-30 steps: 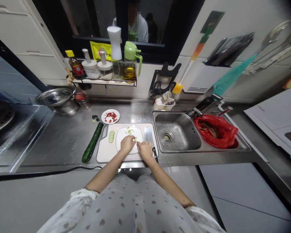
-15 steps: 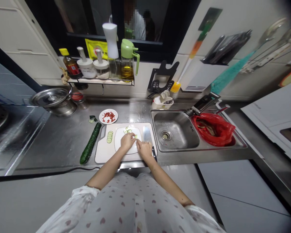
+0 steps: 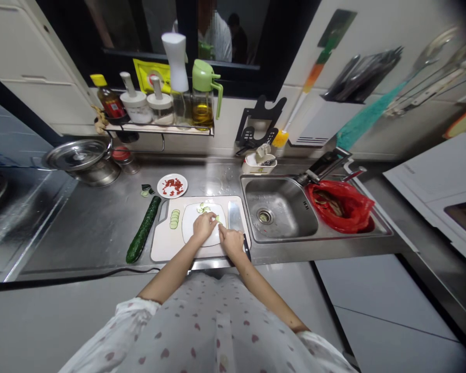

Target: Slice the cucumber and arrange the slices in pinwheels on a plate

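With the knife lying aside to free my fingers, my left hand is pinching a cucumber slice over the plate; my right hand's grip I cannot tell.

White top with small reddish heart print, loose short sleeves, bare forearms

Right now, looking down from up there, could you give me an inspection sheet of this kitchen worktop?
Surface: stainless steel counter, carrying a white cutting board.
Job's things: round white plate on the board, holding pale green cucumber slices; stacked slices beside it; whole dark green cucumber left of the board; broad steel knife at its right.
Clutter: small white dish of red chilli pieces; red plastic bag right of the steel sink basin.
Hands: left hand and right hand over the plate; grip unclear.
Cables: black cable along the counter's front edge.
Surroundings: lidded steel pot, bottle shelf, dark window.
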Demonstrator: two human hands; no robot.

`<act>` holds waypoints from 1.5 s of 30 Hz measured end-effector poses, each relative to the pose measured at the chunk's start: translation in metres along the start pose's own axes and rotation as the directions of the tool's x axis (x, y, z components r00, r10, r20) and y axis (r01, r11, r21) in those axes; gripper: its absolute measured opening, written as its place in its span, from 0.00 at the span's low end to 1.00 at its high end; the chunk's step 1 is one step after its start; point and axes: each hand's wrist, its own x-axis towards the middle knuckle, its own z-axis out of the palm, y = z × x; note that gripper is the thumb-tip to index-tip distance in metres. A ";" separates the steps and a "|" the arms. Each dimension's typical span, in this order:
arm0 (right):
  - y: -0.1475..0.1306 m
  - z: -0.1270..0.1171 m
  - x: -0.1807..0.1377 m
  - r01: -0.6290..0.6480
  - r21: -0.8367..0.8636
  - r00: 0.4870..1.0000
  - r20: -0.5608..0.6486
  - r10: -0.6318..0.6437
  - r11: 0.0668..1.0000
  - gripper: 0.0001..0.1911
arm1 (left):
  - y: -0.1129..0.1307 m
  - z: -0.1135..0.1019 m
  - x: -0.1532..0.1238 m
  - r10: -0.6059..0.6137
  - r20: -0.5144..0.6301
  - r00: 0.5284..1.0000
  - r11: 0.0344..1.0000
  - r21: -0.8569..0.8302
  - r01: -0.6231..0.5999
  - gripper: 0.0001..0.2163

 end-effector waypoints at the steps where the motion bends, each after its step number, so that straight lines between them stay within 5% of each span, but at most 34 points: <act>1: 0.000 0.000 0.000 -0.001 0.004 1.000 0.002 0.001 1.000 0.20 | 0.000 0.000 0.000 -0.001 0.000 1.000 1.000 -0.002 0.001 0.09; 45: -0.002 -0.023 0.009 -0.076 0.027 0.993 0.095 0.073 0.997 0.20 | 0.000 -0.002 0.004 0.002 0.021 1.000 0.999 0.051 -0.003 0.10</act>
